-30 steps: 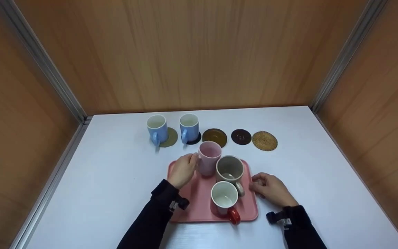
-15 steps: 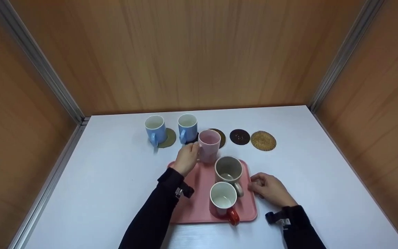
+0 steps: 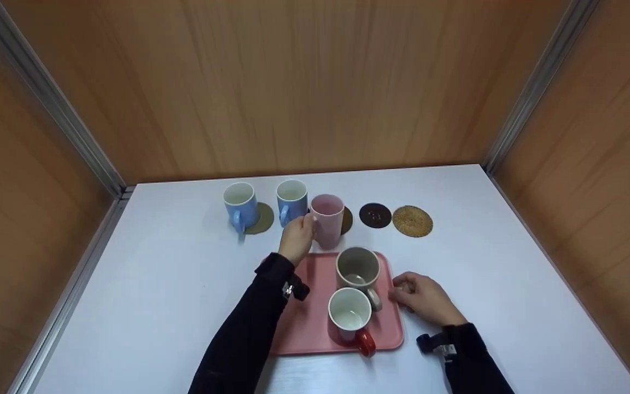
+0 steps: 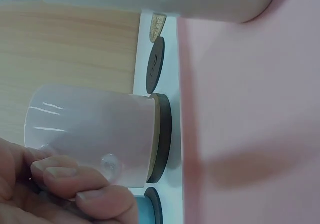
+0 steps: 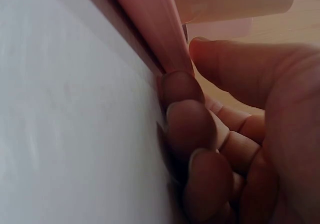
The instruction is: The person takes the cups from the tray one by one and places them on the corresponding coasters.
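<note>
My left hand (image 3: 297,239) holds the pink mug (image 3: 327,224) upright by its handle, just beyond the far edge of the pink tray (image 3: 298,334). Behind the mug, a brown round coaster (image 3: 347,221) is partly hidden. In the left wrist view the base of the mug (image 4: 100,124) appears close to this coaster; whether they touch I cannot tell. At the tray's right rim, my right hand (image 3: 424,298) pinches the edge between thumb and curled fingers. On the tray stand a grey mug (image 3: 348,282) and, nearer, a white mug (image 3: 349,314) with a red handle.
Two blue mugs, one left (image 3: 241,210) and one right (image 3: 293,205), stand at the back left. An olive coaster (image 3: 262,219) lies beside the left one. Right of the pink mug lie a dark coaster (image 3: 375,215) and a woven coaster (image 3: 412,221). Wooden panels (image 3: 293,87) enclose the table.
My left hand has carried the pink mug forward from over the tray, past its far edge and toward the brown coaster. The right hand stays at the tray's rim.
</note>
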Available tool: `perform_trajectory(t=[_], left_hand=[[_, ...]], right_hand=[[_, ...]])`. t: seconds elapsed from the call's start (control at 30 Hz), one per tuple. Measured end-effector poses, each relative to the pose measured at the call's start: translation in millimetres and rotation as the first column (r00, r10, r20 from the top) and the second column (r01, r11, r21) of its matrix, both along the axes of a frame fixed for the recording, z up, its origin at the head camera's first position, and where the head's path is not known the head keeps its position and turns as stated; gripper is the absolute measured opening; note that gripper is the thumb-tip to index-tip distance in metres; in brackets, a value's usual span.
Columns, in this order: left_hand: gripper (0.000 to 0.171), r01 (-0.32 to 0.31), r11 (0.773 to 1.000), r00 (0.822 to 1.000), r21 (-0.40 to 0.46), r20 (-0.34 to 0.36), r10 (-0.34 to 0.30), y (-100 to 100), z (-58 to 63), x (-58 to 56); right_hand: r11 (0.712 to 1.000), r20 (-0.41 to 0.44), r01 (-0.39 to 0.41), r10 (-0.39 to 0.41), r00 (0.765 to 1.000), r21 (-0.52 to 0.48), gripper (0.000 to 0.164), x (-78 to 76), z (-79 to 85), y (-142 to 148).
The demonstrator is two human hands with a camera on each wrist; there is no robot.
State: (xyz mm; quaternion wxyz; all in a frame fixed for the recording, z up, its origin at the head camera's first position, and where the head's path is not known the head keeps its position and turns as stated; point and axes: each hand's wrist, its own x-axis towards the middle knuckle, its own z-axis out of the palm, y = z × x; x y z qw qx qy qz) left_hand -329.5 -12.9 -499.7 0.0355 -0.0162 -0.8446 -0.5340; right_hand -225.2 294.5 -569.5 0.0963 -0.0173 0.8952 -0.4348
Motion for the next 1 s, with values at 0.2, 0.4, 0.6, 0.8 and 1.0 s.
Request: perform_trajectory(t=[0.2, 0.4, 0.6, 0.8, 1.0], left_hand=[[0.044, -0.034, 0.999, 0.999, -0.021, -0.009, 0.034, 11.8, -1.4, -16.5], [0.044, -0.041, 0.999, 0.998, -0.001, -0.050, 0.040, 21.0, -28.6, -49.2], [0.050, -0.054, 0.998, 0.993, -0.017, -0.101, 0.052, 29.6, -61.2, -78.4], [0.045, -0.103, 0.994, 0.991, -0.036, -0.093, 0.099, 42.7, -59.5, -75.5], [0.044, -0.074, 0.997, 0.995, -0.031, -0.075, 0.072, 53.5, -20.3, -43.3]], right_hand=[[1.000, 0.001, 0.001, -0.001, 1.000, -0.009, 0.033, 0.2, -0.4, 1.3], [1.000, 0.010, 0.004, -0.003, 1.000, -0.015, 0.033, 0.4, 0.3, 0.3], [1.000, 0.002, -0.001, 0.001, 1.000, -0.023, 0.033, 0.6, 0.7, -1.7], [1.000, 0.016, 0.003, -0.003, 1.000, -0.017, 0.032, -0.2, 0.7, -2.0], [1.000, -0.027, -0.018, 0.018, 0.999, 0.000, 0.030, 0.5, 0.3, 0.9]])
